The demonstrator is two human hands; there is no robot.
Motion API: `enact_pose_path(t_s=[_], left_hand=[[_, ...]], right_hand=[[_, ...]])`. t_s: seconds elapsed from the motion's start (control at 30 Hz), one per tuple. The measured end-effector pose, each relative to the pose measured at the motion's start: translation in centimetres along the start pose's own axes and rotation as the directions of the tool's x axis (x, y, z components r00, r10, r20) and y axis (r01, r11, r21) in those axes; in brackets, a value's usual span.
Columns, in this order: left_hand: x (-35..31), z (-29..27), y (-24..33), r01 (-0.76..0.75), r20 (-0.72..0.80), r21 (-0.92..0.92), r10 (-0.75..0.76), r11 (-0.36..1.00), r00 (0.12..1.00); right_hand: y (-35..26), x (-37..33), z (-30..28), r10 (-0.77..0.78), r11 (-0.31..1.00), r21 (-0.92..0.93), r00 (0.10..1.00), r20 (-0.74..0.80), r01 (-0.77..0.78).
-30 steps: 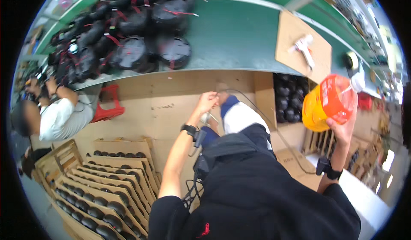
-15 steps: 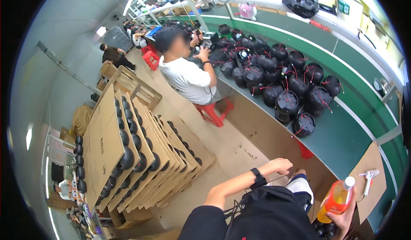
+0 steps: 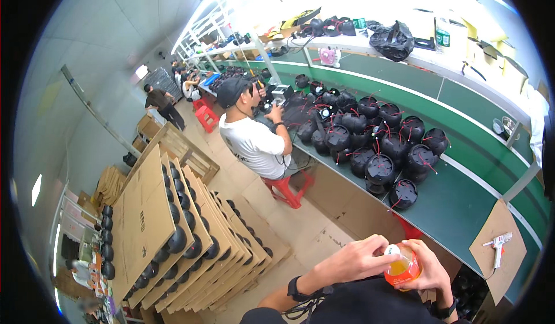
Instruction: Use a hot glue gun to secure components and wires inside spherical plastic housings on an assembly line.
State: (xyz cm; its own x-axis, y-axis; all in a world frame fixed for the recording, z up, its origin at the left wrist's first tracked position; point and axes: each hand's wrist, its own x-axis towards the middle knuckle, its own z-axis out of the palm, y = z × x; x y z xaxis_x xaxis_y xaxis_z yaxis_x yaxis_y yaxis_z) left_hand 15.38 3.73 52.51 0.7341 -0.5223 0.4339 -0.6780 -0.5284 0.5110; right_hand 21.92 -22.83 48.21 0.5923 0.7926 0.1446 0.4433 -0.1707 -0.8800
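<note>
A plastic bottle of orange drink with an orange-red label is held in front of my body, above the lap. My right hand is wrapped round it from the right. Coming in from the left, my left hand has its fingers closed at the white cap. Whether the cap is loose from the neck I cannot tell. A dark band circles my left wrist. Nearest to the hands on the green bench is a black round housing with red wires.
More black housings crowd the bench. A white glue gun lies on cardboard at right. A co-worker in a white shirt sits on a red stool. Layered cardboard sheets with black domes stand left.
The bottle has come up and leftward from the lower right in my right hand. My left hand has moved from beside my leg to the bottle's cap. The view has shifted slightly.
</note>
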Motion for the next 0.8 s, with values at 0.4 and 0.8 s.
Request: enact_pose_path(t_s=[0.4,0.8], left_hand=[[-1.8,1.4,0.0,-0.024,-0.111,0.039,0.028,0.999,0.993],[0.5,2.6,-1.2,0.133,-0.299,-0.087,-0.153,0.987,0.942]], right_hand=[[-1.3,0.9,-1.0,-0.087,0.989,-0.105,0.981,0.176,0.106],[-1.7,-0.4,0.6,-0.093,0.854,-0.520,0.984,-0.151,0.001]])
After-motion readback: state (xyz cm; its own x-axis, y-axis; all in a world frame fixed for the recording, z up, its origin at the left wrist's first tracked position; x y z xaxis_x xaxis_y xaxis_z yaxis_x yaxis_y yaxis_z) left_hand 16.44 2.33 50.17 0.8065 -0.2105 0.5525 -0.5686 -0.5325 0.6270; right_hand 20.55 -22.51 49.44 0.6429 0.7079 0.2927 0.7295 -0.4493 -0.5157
